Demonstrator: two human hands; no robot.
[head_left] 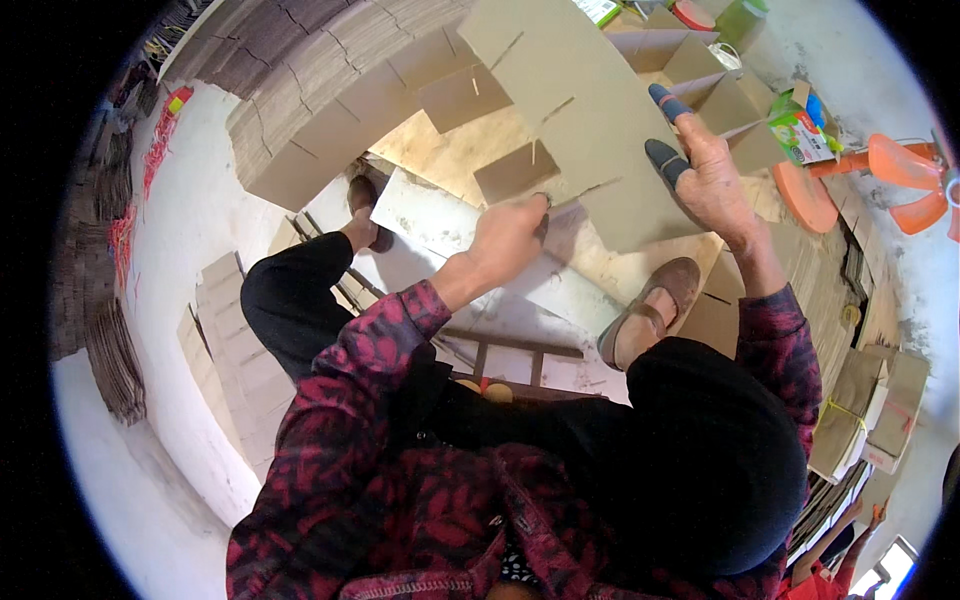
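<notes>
Head view: the slotted cardboard sheet is positioned at upper center, tilted above the plywood counter, with several narrow slots along its left side. The right hand is located at the sheet's right edge; its fingers (two visible tips wear dark sleeves) are extended slightly apart and overlap the face of the sheet, gripping it at that edge. The left hand is located below the sheet's left edge; its fingers are curled nearly closed, the thumb tip beside a small cardboard panel. Whether this hand grips the panel, the sheet or neither cannot be determined. A second small panel stands farther up, beside the sheet's left edge. A long stack of slotted cardboard strips extends along the upper left. Assembled cardboard dividers stand at upper right, adjacent to a green-and-white box. An orange-bladed fan is located at the far right, above tied cardboard bundles. Red twine hangs along the white wall at left. At the lower right edge, another person's red sleeve is visible.
</notes>
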